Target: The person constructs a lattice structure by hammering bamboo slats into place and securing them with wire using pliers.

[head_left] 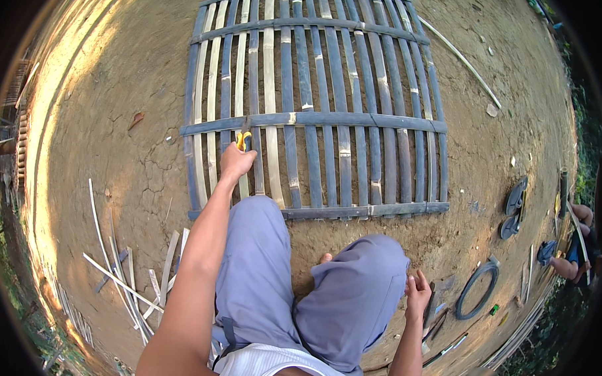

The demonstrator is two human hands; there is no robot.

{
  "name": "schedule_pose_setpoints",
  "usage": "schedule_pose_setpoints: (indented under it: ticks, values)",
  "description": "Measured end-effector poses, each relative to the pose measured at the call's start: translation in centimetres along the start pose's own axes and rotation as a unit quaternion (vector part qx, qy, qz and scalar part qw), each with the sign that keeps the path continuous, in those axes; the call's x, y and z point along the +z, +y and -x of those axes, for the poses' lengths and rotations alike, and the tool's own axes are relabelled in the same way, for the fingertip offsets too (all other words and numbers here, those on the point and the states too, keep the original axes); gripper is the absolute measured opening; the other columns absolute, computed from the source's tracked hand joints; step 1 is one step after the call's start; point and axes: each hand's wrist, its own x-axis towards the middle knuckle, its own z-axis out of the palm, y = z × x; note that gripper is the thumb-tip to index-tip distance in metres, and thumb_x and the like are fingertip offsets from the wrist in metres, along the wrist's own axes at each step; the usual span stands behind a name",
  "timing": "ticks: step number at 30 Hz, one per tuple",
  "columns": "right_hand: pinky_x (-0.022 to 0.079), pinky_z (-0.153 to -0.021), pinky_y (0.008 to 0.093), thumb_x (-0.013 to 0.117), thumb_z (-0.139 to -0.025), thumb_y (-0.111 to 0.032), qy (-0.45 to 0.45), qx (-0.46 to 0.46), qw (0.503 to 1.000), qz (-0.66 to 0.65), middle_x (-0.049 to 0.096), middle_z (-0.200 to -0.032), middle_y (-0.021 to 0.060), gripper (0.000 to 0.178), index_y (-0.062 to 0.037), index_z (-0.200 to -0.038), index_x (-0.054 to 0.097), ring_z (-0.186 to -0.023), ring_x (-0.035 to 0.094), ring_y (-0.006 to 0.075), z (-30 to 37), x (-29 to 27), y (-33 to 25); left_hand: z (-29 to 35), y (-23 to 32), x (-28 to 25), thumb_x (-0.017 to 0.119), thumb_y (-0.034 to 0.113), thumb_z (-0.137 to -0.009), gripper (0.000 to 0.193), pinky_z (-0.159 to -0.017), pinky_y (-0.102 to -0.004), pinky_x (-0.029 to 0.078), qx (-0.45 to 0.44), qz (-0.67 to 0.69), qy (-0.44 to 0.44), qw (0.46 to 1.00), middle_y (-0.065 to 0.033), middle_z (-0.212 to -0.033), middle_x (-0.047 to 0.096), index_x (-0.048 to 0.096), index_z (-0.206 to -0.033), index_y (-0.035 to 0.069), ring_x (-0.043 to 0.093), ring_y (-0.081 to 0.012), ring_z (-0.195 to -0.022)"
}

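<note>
A slatted bamboo panel (343, 142) lies flat on the earth before my knees, its long slats tied under several crosswise strips. My left hand (237, 162) reaches out to it, closed round the yellow and dark handles of pliers (247, 142). Their jaws point away from me and meet the middle crosspiece (356, 120) near its left part. My right hand (417, 295) hangs beside my right knee, fingers loosely curled and apart, with nothing visible in it. Close by it on the ground lies a dark blade-like tool (431, 305).
Loose bamboo strips (122, 281) lie scattered at the left. To the right are a wire coil (478, 290), dark sandals (515, 195), and another hand tool (437, 323). A person (570, 254) sits at the far right edge with a strip. A pale stick (461, 59) lies beyond the panel's right side.
</note>
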Motion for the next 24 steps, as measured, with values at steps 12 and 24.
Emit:
schedule_pose_setpoints:
  ticks: [12, 24]
  values:
    - [0.054, -0.072, 0.0259, 0.073, -0.100, -0.020, 0.083, 0.036, 0.995, -0.031, 0.067, -0.113, 0.0040, 0.057, -0.0036, -0.150, 0.053, -0.096, 0.066, 0.0114, 1.3, -2.8, 5.3, 0.0, 2.4, -0.2, 0.072, 0.037, -0.076, 0.050, -0.093, -0.0471, 0.054, -0.005, -0.089, 0.018, 0.996, -0.0253, -0.107, 0.074, 0.066, -0.108, 0.000, 0.071, -0.0410, -0.104]
    - [0.047, -0.107, 0.0457, 0.075, -0.090, -0.019, 0.350, -0.085, 0.849, 0.387, 0.065, -0.130, 0.0185, 0.049, -0.0046, -0.136, 0.063, -0.123, 0.059, 0.0368, 0.4, -10.2, 11.5, 0.1, -1.5, 2.3, 0.073, 0.041, -0.077, 0.054, -0.096, -0.0496, 0.052, 0.027, -0.158, 0.082, 0.984, -0.0255, -0.108, 0.075, 0.071, -0.107, -0.004, 0.070, -0.0430, -0.106]
